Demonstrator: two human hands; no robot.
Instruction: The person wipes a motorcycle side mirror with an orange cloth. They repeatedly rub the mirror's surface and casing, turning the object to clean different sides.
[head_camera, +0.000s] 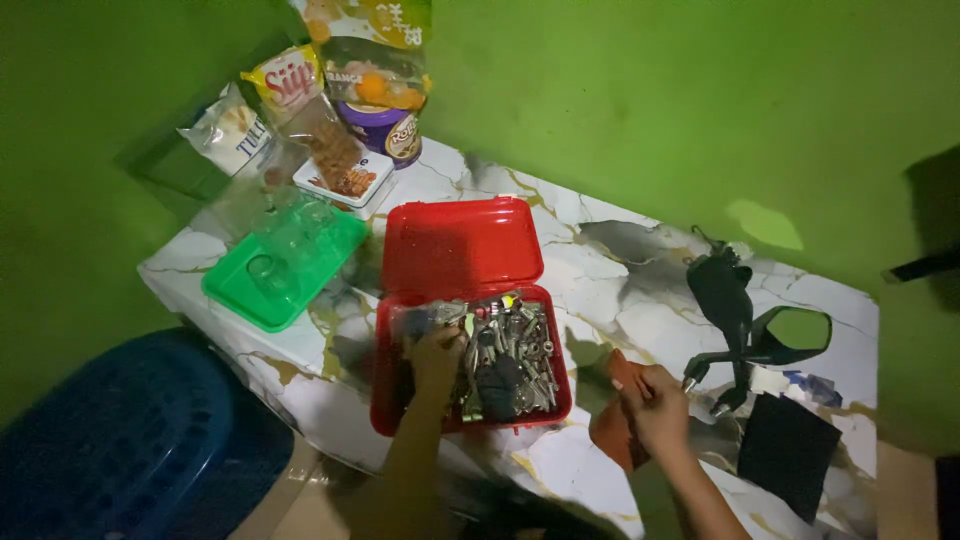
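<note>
- Left hand (437, 358) reaches into the red box (462, 250), fingers curled on small metal keys (520, 350): hard, slippery, better pinched singly
- Right hand (655, 405) grips a soft brown cloth (612, 425)

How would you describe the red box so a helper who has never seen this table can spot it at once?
On the marble-patterned table against the green wall, look near the middle of the front edge. The red box sits there with its hinged lid open, full of metal keys and small parts, the left hand reaching inside. Unlike the green-lidded clear container to its left, it is opaque bright red.
</note>
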